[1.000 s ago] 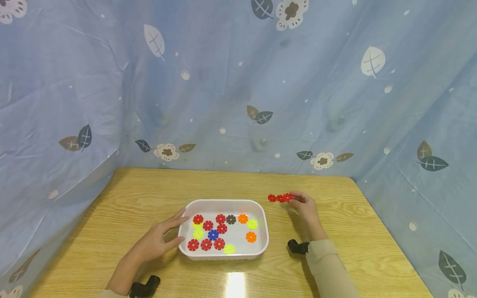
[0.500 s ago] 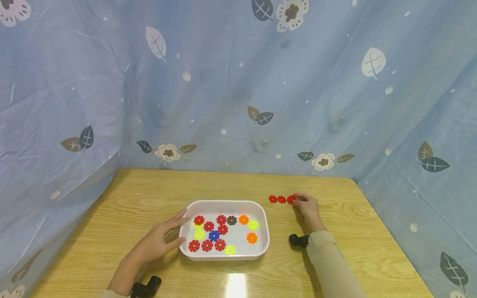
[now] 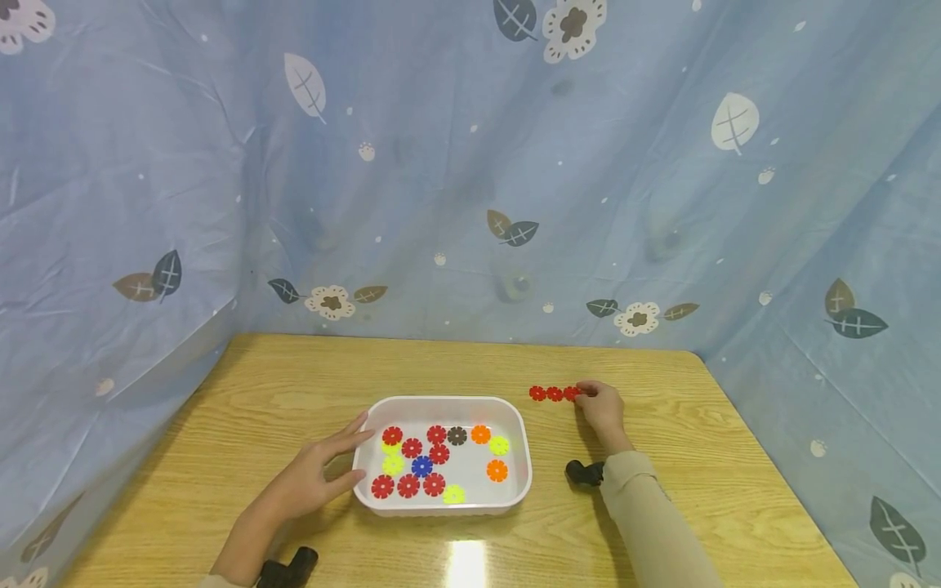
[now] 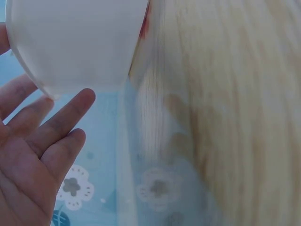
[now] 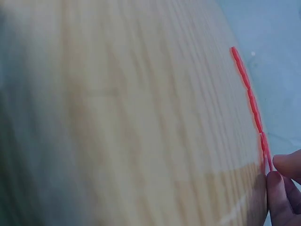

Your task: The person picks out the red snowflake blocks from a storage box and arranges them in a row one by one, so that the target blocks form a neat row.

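Observation:
My right hand [image 3: 604,412] pinches the rightmost red notched plastic disc [image 3: 570,394] between thumb and fingertip, low at the tabletop. To its left lie two more red discs, a left one [image 3: 537,394] and a middle one [image 3: 555,394], so the three form a row. In the right wrist view the red discs [image 5: 254,110] appear edge-on, flat on the wood, with the fingertips at the near end. My left hand [image 3: 316,474] rests at the left rim of a white plastic tray [image 3: 524,457], fingers fairly straight. The left wrist view shows that hand's fingers [image 4: 66,117] spread by the tray wall.
Inside the tray lie loose discs in several colours, including a blue disc [image 3: 422,466], a dark brown disc [image 3: 457,436] and an orange disc [image 3: 497,471]. The wooden table [image 3: 353,363] ends at a blue patterned cloth [image 3: 412,180] behind and on both sides.
The rightmost red disc has shifted slightly right and then back left with my right hand, now close beside the middle disc. My left hand stays at the tray.

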